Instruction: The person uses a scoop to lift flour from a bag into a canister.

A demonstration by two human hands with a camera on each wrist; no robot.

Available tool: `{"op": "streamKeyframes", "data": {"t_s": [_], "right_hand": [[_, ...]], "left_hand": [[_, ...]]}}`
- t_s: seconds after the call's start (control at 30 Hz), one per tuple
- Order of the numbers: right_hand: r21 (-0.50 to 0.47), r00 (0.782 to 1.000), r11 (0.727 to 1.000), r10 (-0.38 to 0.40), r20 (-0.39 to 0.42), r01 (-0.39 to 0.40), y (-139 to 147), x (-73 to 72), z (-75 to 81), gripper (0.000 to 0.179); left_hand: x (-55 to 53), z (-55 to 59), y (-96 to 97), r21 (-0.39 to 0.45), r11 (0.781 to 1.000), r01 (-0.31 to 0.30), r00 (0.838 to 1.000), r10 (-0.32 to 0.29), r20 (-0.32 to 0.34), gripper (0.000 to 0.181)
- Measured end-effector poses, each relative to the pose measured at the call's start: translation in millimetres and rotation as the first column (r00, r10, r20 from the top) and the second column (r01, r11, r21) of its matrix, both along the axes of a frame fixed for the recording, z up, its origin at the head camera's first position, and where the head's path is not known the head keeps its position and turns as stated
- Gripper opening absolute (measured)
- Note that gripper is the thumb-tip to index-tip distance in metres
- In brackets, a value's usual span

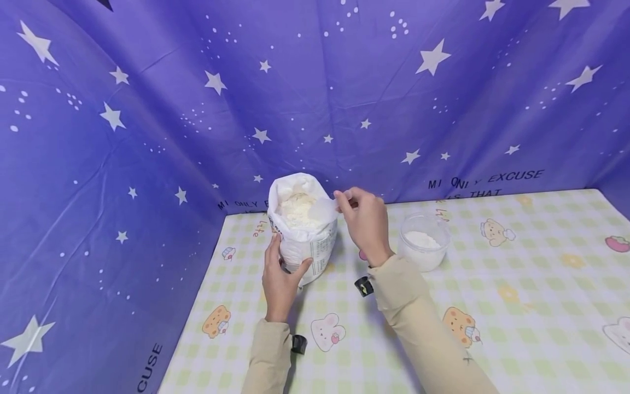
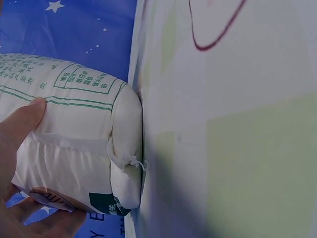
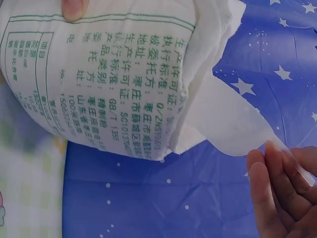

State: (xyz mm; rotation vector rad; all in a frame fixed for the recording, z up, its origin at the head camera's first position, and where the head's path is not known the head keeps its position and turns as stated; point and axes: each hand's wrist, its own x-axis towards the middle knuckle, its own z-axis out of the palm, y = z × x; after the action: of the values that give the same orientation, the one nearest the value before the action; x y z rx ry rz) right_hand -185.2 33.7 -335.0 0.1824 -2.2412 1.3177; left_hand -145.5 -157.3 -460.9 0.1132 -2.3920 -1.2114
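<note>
A white cloth bag of flour (image 1: 320, 249) stands upright on the table with its mouth open, and pale flour (image 1: 297, 212) shows inside. My left hand (image 1: 280, 282) grips the bag low down, with the thumb on its printed face and the fingers round its left side. At the right edge of the mouth, my right hand (image 1: 366, 221) pinches the handle of a translucent white scoop (image 3: 237, 121). The scoop's end reaches into the opening; the bag's rim hides part of it in the right wrist view.
To the right of the bag, behind the right forearm, stands a clear round tub (image 1: 425, 257) with white powder in it. A checked tablecloth (image 1: 389, 350) covers the table. Blue star-printed curtains (image 1: 320, 93) hang close behind and at the left.
</note>
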Motion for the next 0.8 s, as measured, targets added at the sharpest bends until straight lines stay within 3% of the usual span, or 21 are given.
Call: {"op": "streamKeyframes", "data": {"t_s": [0.37, 0.8], "right_hand": [[0.014, 0.999, 1.000, 0.007, 0.043, -0.008, -16, -5.7, -7.6, 0.030], [-0.063, 0.998, 0.998, -0.018, 0.066, 0.023, -43, -2.7, -15.9, 0.030]], "left_hand": [[-0.4, -1.3, -0.6, -0.020, 1.000, -0.004, 1.000, 0.004, -0.009, 0.091], [-1.5, -1.3, 0.1, -0.013, 1.000, -0.009, 1.000, 0.009, -0.010, 0.091]]}}
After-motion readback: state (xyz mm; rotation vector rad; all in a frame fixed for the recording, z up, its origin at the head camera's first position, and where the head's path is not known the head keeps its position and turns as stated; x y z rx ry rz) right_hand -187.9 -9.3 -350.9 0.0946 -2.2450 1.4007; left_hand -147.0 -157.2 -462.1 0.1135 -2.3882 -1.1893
